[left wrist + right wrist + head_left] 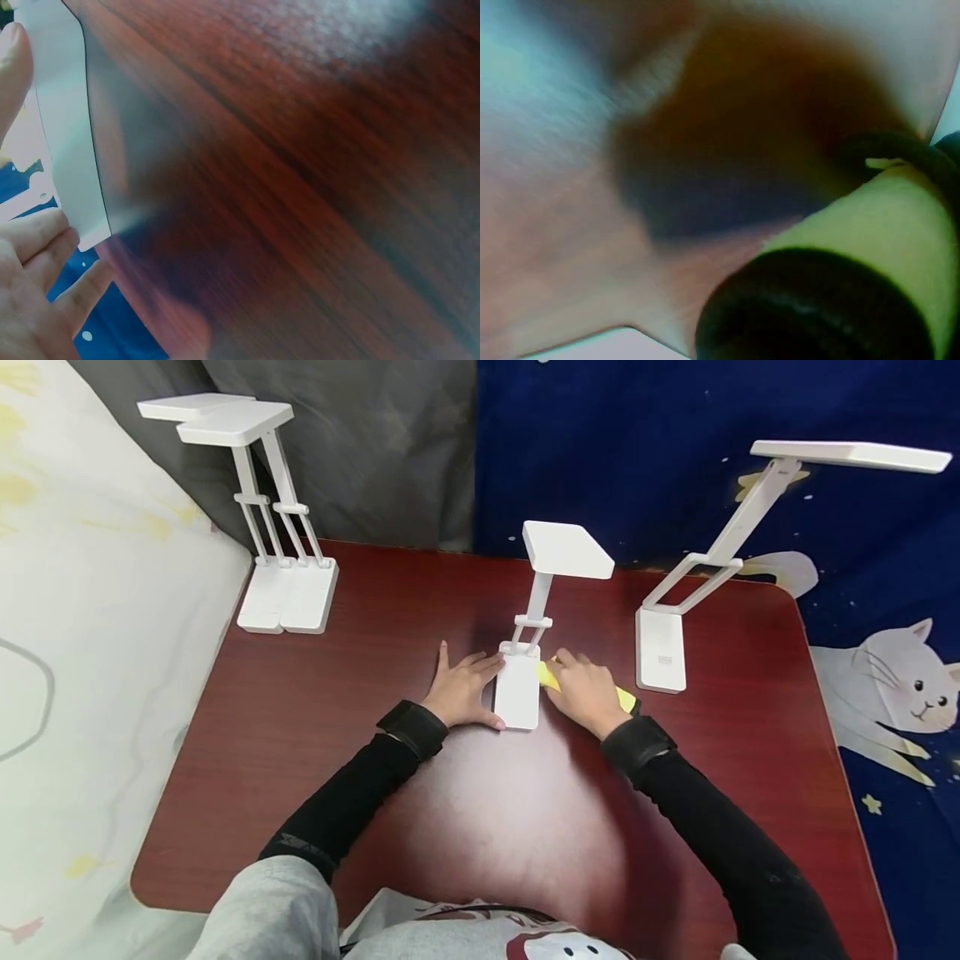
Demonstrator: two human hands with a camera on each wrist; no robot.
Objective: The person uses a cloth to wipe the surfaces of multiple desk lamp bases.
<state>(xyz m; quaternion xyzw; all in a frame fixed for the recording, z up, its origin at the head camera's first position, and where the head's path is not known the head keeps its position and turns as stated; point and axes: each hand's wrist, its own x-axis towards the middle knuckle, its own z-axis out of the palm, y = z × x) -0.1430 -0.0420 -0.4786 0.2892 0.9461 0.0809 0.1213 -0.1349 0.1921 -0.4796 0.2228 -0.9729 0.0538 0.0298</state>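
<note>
A grey curtain (375, 452) and a navy printed curtain (637, 410) stand behind a reddish-brown wood-grain table (300, 735). At far left, two white folding desk lamps (303, 597) stand side by side. The left hand (459, 691) has its fingers spread and fairly straight, grasping nothing; thumb and fingertips rest along the left edge of the middle desk lamp (517, 693), its base flat on the table between the hands. With only that edge braced, a hard push from the right could slide or twist the base, and a knock to the raised head could tip it. Just right of the base lies a yellow cloth-like piece (627, 700), running under the right hand (583, 693), whose bent fingers grip it; the right wrist view hides their tips. A careless outward sweep could strike the right-hand desk lamp (660, 647).
</note>
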